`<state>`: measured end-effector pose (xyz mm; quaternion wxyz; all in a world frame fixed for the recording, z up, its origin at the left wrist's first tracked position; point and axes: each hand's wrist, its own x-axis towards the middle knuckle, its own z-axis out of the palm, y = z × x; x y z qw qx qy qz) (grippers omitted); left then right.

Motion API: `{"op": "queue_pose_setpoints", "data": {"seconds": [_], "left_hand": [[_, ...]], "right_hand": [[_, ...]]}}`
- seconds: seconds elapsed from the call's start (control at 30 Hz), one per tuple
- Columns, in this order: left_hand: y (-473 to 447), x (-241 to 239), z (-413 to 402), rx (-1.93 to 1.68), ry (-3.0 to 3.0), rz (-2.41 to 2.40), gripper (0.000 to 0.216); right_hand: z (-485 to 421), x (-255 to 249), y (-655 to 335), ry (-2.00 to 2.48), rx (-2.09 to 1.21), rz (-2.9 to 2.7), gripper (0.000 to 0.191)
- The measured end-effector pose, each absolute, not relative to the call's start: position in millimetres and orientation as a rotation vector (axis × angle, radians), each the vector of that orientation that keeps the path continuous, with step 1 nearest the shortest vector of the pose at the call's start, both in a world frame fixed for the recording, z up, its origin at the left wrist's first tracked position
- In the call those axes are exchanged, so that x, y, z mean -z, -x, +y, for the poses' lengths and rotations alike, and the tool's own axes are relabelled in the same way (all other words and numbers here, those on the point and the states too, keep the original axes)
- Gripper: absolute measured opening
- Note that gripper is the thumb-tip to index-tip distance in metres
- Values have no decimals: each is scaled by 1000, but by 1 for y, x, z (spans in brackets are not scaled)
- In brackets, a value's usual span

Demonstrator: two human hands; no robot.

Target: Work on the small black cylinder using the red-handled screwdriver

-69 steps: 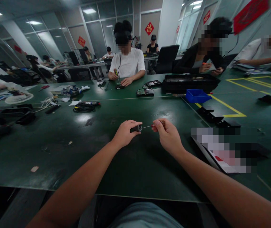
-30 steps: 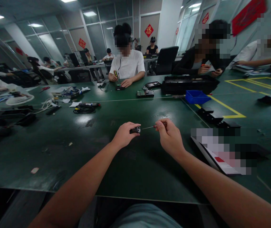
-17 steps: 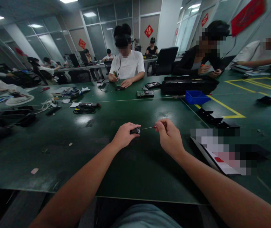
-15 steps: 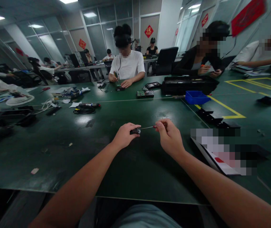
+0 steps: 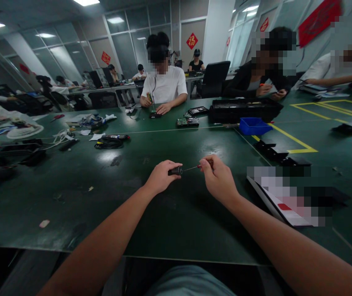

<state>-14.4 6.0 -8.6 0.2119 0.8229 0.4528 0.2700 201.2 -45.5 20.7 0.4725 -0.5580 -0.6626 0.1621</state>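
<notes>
Between the thumb and fingers of my left hand (image 5: pixel 161 176) is a small black cylindrical part (image 5: pixel 176 171), its round end facing right. My right hand (image 5: pixel 219 176) is closed around the reddish-brown handle of a screwdriver (image 5: pixel 190 168). The thin metal shaft points left, and its tip is at or very near the end of the black part; whether it goes inside I cannot tell. Both hands are held over the dark green table (image 5: pixel 169 222).
Black cables (image 5: pixel 110 142) lie ahead to the left. Across the table are a circuit board (image 5: pixel 187 122), a blue bin (image 5: pixel 255 126) and a long black casing (image 5: pixel 245 110). Black brackets (image 5: pixel 271 151) and a partly blurred box (image 5: pixel 282 201) stand right. A co-worker (image 5: pixel 163 84) sits opposite.
My right hand has shifted slightly left, bringing the screwdriver handle a little closer to the black part. The part's end has turned slightly. My left hand stays nearly in place.
</notes>
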Motion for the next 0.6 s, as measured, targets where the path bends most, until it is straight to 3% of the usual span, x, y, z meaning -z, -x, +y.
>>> {"op": "queue_pose_setpoints", "data": {"seconds": [0.4,0.6], "left_hand": [[13,7,6,-867,-2125,1278,41],[9,13,14,-1164,-1573,1134,38]], "right_hand": [[-44,-20,-202,1450,-397,-1657,23],[-43,-19,-204,1450,-395,-1632,24]]}}
